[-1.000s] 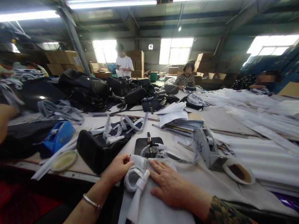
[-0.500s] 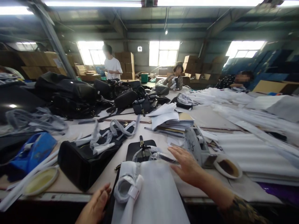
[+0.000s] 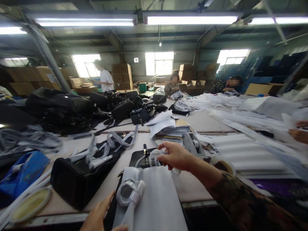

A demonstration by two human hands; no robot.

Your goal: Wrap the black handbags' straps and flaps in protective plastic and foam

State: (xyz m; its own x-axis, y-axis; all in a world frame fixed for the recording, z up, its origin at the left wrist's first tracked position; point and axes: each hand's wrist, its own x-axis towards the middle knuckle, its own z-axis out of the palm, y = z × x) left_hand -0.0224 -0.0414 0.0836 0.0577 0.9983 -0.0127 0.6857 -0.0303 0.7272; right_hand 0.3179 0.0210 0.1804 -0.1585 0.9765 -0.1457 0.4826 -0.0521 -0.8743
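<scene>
A black bag (image 3: 141,156) with a buckled strap lies at the table's near edge, its near part covered by a white foam sheet (image 3: 158,195). On the sheet sits a plastic-wrapped strap (image 3: 127,192) coiled in a loop. My right hand (image 3: 172,155) is over the far end of the sheet, fingers curved and apart, beside the wrapped handle (image 3: 154,157); no object shows in its grasp. At the bag's left side is my left hand (image 3: 99,213), fingers spread, partly cut off by the lower frame edge.
Another black bag (image 3: 72,183) and a round lid (image 3: 31,204) lie left. Beyond are stacked papers (image 3: 166,128), a grey box (image 3: 192,142) and piled black bags (image 3: 60,106). Foam sheets (image 3: 250,154) lie right, near another person's hands (image 3: 299,131). People stand or sit beyond the table.
My right hand has moved left over the wrapped handle, its fingers more bent. My left hand has spread its fingers by the bag. The view has tilted up, and another person's hands appear at right.
</scene>
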